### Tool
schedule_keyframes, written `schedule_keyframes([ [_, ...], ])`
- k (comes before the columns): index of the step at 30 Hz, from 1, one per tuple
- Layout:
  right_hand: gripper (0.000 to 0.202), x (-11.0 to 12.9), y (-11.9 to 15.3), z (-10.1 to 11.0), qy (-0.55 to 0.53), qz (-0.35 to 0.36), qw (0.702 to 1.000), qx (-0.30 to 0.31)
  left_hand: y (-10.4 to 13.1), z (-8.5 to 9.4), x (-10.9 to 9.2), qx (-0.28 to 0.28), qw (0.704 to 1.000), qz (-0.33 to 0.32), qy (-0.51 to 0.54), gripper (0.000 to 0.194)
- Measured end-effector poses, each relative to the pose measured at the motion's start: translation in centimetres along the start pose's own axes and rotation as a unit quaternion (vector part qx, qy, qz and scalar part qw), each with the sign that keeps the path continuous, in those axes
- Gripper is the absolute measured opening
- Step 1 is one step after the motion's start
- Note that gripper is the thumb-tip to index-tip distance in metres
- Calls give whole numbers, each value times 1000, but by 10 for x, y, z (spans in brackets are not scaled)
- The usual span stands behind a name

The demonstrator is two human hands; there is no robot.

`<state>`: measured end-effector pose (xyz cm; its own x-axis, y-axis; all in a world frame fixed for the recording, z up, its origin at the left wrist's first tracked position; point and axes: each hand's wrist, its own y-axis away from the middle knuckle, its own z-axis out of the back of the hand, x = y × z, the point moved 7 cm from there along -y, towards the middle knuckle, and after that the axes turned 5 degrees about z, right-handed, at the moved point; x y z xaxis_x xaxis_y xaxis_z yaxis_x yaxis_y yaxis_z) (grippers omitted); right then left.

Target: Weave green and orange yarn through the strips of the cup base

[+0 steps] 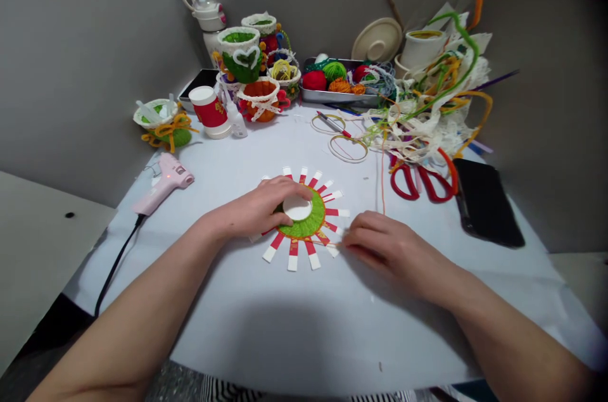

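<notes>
A paper cup (293,245) cut into red-and-white strips lies splayed flat on the table, its strips fanning out like rays. Green yarn (316,215) is woven in a ring around its round white base (298,208), with a thin orange edge outside the green. My left hand (266,202) holds the cup down from the left, thumb near the front of the ring and fingers across its back. To the right of the strips, my right hand (380,240) is closed in a pinch on orange yarn (383,180). One length of it runs to the ring, another toward the back of the table.
A pink glue gun (164,185) lies at left, its black cord trailing off the table. Decorated cups (241,54), a glue bottle (236,120) and a tray of yarn balls (339,98) stand behind. Red-handled scissors (422,183), a phone (487,202) and tangled trims (427,123) are at right.
</notes>
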<state>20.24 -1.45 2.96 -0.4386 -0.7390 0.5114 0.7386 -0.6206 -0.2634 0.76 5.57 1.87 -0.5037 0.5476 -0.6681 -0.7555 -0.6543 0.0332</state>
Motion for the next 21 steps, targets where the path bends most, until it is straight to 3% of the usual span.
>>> schedule_keyframes([
  [5, 31, 19, 4, -11, 55, 36, 995, 73, 0, 2, 0, 3, 1000, 16, -2, 49],
  [9, 33, 22, 5, -17, 118, 40, 988, 88, -1, 1, 0, 1, 1000, 15, 0, 48],
  [14, 31, 8, 6, -9, 160, -9, 986, 39, -1, 1, 0, 0, 1000, 9, 4, 48],
  [21, 19, -24, 0, -9, 72, -93, 992, -52, -2, 0, 0, 4, 1000, 1, 9, 48],
])
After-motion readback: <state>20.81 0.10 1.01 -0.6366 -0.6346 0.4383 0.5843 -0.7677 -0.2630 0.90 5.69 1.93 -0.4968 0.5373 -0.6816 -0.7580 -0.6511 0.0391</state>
